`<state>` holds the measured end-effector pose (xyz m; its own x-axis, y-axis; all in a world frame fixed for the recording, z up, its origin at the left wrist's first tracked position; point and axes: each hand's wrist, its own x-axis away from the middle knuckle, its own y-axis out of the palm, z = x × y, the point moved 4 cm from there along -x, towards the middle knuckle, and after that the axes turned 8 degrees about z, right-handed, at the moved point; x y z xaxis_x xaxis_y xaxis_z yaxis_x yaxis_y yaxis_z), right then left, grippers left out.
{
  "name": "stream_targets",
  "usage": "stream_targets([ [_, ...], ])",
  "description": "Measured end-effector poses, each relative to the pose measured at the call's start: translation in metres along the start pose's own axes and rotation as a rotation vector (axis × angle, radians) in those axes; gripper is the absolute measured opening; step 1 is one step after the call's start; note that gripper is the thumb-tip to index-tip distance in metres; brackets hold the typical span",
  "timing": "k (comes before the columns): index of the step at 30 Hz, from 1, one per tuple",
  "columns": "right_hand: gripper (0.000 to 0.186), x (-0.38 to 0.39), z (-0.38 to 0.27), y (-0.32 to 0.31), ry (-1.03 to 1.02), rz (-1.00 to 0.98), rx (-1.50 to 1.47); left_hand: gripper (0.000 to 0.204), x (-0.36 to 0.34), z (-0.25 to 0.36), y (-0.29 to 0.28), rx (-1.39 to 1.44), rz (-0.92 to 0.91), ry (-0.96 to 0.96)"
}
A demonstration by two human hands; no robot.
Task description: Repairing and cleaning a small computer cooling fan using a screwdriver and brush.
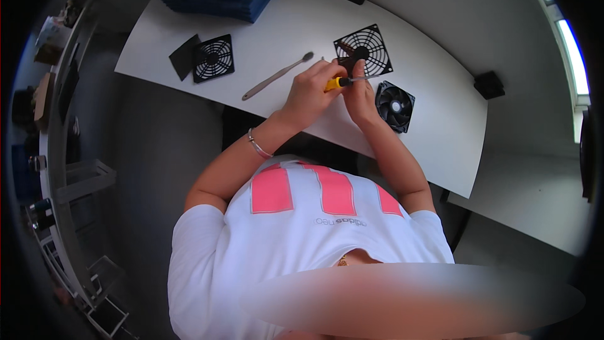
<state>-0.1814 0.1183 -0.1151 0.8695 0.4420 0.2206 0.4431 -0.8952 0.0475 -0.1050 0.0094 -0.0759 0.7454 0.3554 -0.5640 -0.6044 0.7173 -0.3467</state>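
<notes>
My left hand [307, 91], with a bracelet on its wrist, is closed around the yellow handle of a screwdriver [336, 84]. The thin metal shaft points to the right, across the thumb of my right hand [359, 97]. That hand is closed, thumb on top, at the near corner of a square black fan guard [377, 50] with round ribs. Something dark lies at the guard's left side, partly covered by my fingers; its kind is unclear. Just right of my right wrist, a black cooling fan [396, 106] lies on the white table [434, 126].
A grey brush [277, 76] like a toothbrush lies left of my hands. Farther left are another fan guard [214, 58] and a dark flat square [184, 56]. Blue stacked bins [251, 3] stand at the back left; a black box-like object [489, 85] is at the right edge.
</notes>
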Motion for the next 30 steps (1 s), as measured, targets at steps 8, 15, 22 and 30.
stream_targets([
  [8, 0.073, -0.005, 0.014, -0.003, -0.081, -0.089, -0.014, 0.024, 0.004, -0.004, -0.003, 0.023, -0.022, 0.002],
  [15, 0.052, -0.010, 0.005, -0.004, -0.089, -0.084, 0.096, 0.027, 0.001, -0.008, -0.029, 0.106, 0.136, -0.136],
  [22, 0.036, 0.009, -0.022, 0.010, -0.008, -0.557, 0.201, 0.026, 0.006, -0.041, -0.059, 0.419, -0.056, -0.500],
  [30, 0.031, -0.016, -0.013, 0.001, 0.055, -0.288, -0.190, 0.014, 0.028, -0.021, -0.064, 0.421, 0.341, -0.407],
])
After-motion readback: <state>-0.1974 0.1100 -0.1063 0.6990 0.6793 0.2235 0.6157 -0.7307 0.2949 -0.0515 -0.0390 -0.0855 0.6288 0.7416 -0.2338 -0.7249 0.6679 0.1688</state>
